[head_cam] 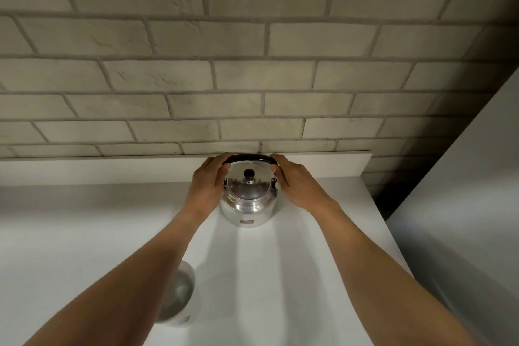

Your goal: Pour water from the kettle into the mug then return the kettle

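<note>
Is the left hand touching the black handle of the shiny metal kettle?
Touching: the head view shows the left hand curled over the black handle of the shiny metal kettle.

Two bare forearms, no sleeves

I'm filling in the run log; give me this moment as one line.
left hand: on kettle handle | right hand: on handle | kettle: upright on counter, lid on | mug: near left forearm
</note>
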Demonstrator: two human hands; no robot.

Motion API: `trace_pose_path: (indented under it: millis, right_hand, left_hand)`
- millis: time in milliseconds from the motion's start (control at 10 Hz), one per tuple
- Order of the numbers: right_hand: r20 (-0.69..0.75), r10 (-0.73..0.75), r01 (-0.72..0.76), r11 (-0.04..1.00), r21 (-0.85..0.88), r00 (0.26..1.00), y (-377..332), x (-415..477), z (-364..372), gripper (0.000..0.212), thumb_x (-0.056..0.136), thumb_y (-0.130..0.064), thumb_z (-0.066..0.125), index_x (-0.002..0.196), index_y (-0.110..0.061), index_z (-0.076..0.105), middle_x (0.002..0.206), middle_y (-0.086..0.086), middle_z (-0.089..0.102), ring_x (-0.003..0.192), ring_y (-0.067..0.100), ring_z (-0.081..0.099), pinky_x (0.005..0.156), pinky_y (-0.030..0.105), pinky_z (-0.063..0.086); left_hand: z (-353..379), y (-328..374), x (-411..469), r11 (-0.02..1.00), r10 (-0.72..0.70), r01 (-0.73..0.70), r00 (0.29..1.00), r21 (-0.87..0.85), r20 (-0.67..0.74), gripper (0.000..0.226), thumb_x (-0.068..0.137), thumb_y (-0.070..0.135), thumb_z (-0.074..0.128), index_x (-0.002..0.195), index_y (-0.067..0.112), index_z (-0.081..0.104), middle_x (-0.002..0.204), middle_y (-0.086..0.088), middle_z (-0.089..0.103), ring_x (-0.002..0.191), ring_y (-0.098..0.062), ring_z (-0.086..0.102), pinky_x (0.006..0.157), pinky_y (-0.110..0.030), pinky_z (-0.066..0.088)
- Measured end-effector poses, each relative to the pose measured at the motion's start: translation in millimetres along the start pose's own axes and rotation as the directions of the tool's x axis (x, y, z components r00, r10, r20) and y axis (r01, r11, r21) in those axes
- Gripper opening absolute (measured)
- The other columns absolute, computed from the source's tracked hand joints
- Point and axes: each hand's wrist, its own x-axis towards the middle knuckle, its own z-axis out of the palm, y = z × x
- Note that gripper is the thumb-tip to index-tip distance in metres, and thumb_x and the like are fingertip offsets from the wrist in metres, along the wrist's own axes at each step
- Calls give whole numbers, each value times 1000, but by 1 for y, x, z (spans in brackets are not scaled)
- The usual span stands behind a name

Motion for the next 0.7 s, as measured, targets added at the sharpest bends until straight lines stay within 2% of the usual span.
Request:
trace_pose_path:
  millis: [100,200,300,400,500,600,700]
  right_hand:
    - [-4,-35,35,999,6,999,-1,6,7,34,113,-30,36,143,-29,51,87,-16,62,75,6,61,70,22,43]
    - [3,-60,60,998,6,998,-1,15,10,36,112,-24,37,146,-27,50,96,-8,66,79,12,63,75,24,48]
    - [9,-55,55,998,-4,998,0,19,11,40,112,-19,39,150,-23,49,107,3,71,86,20,66,83,36,58]
    - [18,-15,15,1000,3,1000,2,22,15,43,112,-19,40,154,-25,46,115,11,72,99,28,71,91,42,59]
    - [45,63,-62,998,-21,997,-1,25,15,52,112,-28,44,163,-25,33,120,14,73,107,33,70,93,40,55]
    - [14,137,-136,991,-11,991,2,18,22,64,108,-38,50,165,-26,24,130,12,68,119,32,65,101,46,52]
    - [-110,156,-163,985,-56,982,4,11,23,61,108,-41,48,164,-25,28,152,6,53,136,28,53,107,45,48]
  left_hand:
    - [-2,-8,5,999,17,-16,1000,48,-15,29,109,17,49,133,26,63,118,6,62,107,-23,65,93,-52,60]
    - [-5,-15,9,997,47,-44,998,67,-36,28,109,17,48,131,28,62,116,8,61,104,-22,65,89,-51,61]
    - [-3,-20,11,997,42,-39,998,68,-38,28,110,18,47,133,27,61,117,6,60,105,-26,65,90,-52,60]
    - [2,-26,13,994,17,-17,1000,106,-6,30,110,24,47,138,29,56,121,1,61,109,-29,66,93,-46,57]
    - [2,-25,17,985,-59,45,995,165,83,46,109,33,50,154,30,40,142,-6,54,123,-26,61,97,-32,45]
    - [5,-24,15,968,-54,25,993,251,109,58,108,37,51,161,29,29,151,-4,46,131,-24,53,100,-30,39]
    - [2,-16,10,941,-5,-4,1000,339,25,53,107,41,50,157,27,38,153,1,46,139,-24,46,105,-41,43]
